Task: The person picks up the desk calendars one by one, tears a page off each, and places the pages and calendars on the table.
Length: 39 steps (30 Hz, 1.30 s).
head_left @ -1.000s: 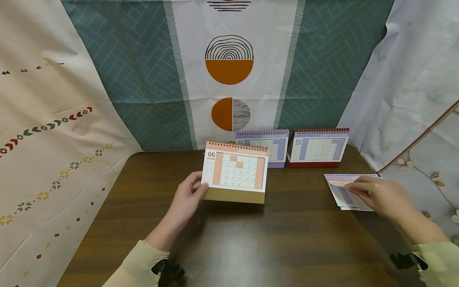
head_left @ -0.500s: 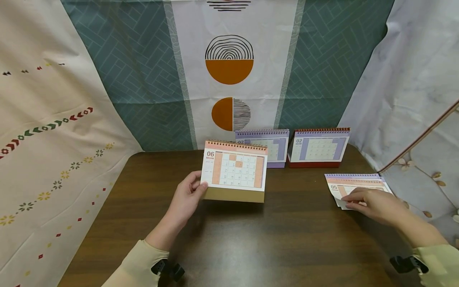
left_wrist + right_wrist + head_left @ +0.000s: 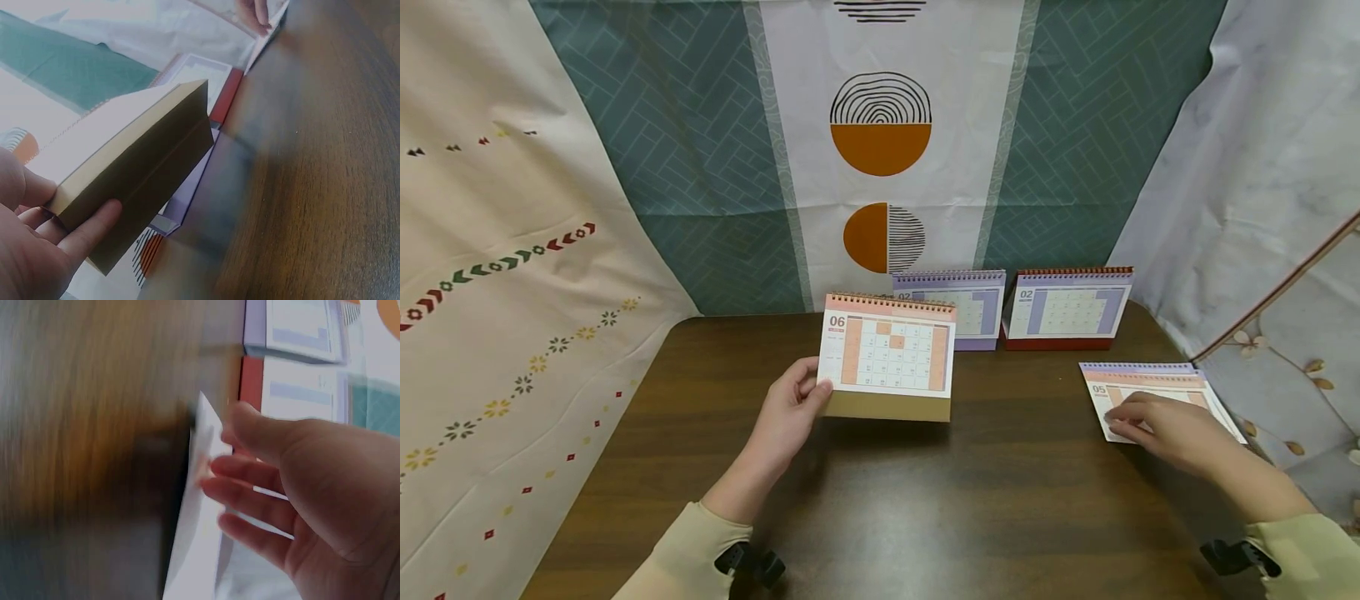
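My left hand [image 3: 790, 404] grips the lower left edge of a desk calendar [image 3: 891, 354] with a gold base, thumb in front and fingers behind. The calendar is raised and tilted, its "06" page in orange facing me; the left wrist view shows its gold underside [image 3: 144, 162]. At the right, my right hand [image 3: 1183, 429] is over the lower part of a purple-bound desk calendar [image 3: 1157, 382] turned to an orange "05" page. In the right wrist view the thumb and loosely bent fingers of my right hand [image 3: 306, 487] are apart, with no page pinched between them.
Two more desk calendars stand at the table's back edge on "02" pages: a purple one [image 3: 981, 312], partly hidden by the held calendar, and one with a red base [image 3: 1067, 312]. Patterned cloths [image 3: 887, 192] hang behind and beside the brown table [image 3: 880, 500].
On the right calendar, a page turned over, so the purple page gave way to the orange "05" page, which now lies flat. My right hand let go of it. The left-hand calendar shifted slightly left.
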{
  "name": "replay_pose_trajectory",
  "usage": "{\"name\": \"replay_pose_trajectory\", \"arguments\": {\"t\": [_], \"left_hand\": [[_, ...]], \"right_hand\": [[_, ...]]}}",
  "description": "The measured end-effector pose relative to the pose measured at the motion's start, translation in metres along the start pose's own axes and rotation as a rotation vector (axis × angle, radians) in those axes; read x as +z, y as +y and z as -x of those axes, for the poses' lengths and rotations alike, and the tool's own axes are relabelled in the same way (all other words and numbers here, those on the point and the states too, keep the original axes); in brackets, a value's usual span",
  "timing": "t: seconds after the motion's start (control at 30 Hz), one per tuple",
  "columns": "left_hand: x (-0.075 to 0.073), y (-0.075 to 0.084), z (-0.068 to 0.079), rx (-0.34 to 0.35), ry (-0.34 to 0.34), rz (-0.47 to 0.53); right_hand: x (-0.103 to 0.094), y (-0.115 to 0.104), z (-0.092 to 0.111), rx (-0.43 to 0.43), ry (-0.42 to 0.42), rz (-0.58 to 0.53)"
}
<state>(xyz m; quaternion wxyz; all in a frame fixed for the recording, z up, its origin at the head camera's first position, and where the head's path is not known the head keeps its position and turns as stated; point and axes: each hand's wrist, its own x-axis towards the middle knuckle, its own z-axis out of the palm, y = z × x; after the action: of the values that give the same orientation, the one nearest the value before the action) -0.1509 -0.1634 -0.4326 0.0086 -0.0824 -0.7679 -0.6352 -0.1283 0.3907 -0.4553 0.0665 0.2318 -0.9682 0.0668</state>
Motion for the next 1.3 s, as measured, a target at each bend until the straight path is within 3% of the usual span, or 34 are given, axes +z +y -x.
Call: {"name": "replay_pose_trajectory", "arguments": {"t": [0.2,0.53,0.87,1.3], "left_hand": [[-0.001,0.0,0.002,-0.001,0.01,-0.008],[-0.003,0.001,0.005,-0.011,0.033,-0.008],[-0.008,0.002,0.007,-0.016,0.033,-0.015],[-0.012,0.001,0.008,-0.021,0.057,-0.027]], "right_hand": [[0.007,-0.031,-0.02,-0.027,0.107,0.038],[0.013,-0.086,-0.058,-0.052,0.209,-0.04],[0.018,-0.134,-0.091,0.0,0.121,-0.176],[0.029,-0.171,-0.122,0.03,0.098,-0.382]]}}
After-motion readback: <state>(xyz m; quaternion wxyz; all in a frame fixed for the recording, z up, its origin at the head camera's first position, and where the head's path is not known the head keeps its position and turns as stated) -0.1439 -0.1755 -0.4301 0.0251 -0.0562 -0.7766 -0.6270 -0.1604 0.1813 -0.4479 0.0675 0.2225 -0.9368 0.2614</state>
